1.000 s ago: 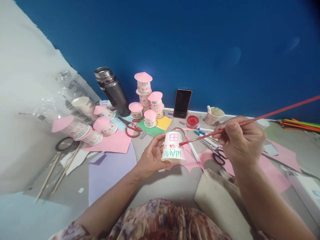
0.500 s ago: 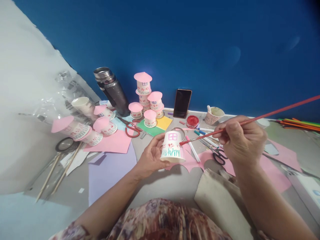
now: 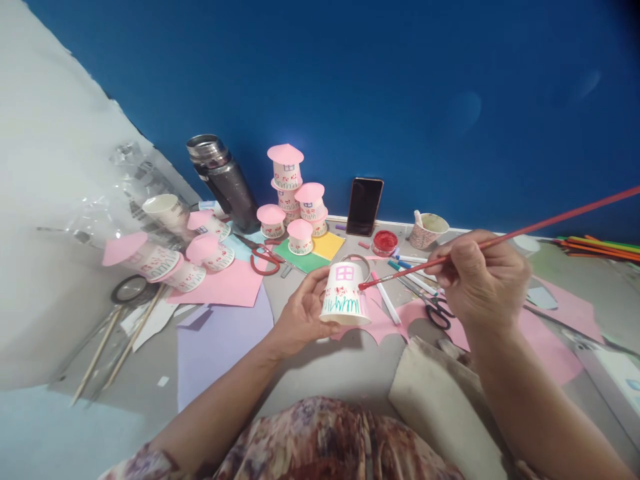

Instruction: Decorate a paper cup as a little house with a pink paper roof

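Note:
My left hand (image 3: pixel 303 317) grips a white paper cup (image 3: pixel 344 305) held upside down over the table. The cup carries a pink window, red dabs and green grass strokes. In my right hand (image 3: pixel 483 280) is a long red paintbrush (image 3: pixel 540 223), pinched between thumb and fingers. Its red-loaded tip meets or nearly meets the cup's right side; I cannot tell which. Behind the cup sits an open pot of red paint (image 3: pixel 385 243). Several finished-looking cups with pink cone tops (image 3: pixel 300 230) stand stacked at the back.
A dark steel flask (image 3: pixel 225 183) and a phone (image 3: pixel 365 207) lean near the blue wall. Red-handled scissors (image 3: pixel 264 260), black scissors (image 3: pixel 440 312) and markers (image 3: pixel 385 300) lie around. More pink-topped cups (image 3: pixel 165 261) rest at left by lilac paper (image 3: pixel 225 353). A beige cloth (image 3: pixel 440 400) lies front right.
Almost nothing differs. My right hand and the paintbrush have shifted very slightly; the cup stays in my left hand in the same place.

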`<state>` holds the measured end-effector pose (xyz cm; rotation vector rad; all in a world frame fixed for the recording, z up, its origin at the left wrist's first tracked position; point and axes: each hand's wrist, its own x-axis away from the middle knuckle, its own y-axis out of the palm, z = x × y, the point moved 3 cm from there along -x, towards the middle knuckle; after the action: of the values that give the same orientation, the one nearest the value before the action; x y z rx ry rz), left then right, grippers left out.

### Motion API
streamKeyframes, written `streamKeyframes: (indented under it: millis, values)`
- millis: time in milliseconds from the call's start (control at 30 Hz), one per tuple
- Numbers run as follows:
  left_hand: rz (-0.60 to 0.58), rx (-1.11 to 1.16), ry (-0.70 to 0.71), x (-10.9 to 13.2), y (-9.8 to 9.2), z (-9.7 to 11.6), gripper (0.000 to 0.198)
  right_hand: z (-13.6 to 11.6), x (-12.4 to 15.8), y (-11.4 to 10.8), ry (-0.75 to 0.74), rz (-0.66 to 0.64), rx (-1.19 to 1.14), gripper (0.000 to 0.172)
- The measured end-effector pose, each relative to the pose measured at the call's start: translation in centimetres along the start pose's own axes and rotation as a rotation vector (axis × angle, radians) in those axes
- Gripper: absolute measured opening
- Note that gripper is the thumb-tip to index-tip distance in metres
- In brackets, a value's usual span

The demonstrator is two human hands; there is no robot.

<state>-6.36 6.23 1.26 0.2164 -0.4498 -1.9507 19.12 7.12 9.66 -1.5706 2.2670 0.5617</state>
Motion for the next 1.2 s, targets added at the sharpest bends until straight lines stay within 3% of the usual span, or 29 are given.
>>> streamKeyframes:
  millis: [367, 633, 967, 1200]
  values:
    - [-0.012, -0.025, -0.003, 0.04, -0.02, 0.09, 0.092, 0.68, 0.12, -0.12, 0.019, -0.050, 0.038, 0.037]
    - [-0.014, -0.016, 0.001, -0.02, -0.02, -0.04, 0.093, -0.04, -0.10, -0.06, -0.008, 0.016, 0.016, 0.034]
    - [-0.032, 0.002, 0.010, -0.21, 0.10, -0.15, 0.091, 0.03, 0.23, 0.01, -0.045, -0.092, 0.061, 0.032]
    - [-0.061, -0.004, 0.021, -0.15, 0.09, -0.22, 0.088, -0.23, -0.10, -0.53, -0.118, -0.030, 0.060, 0.029]
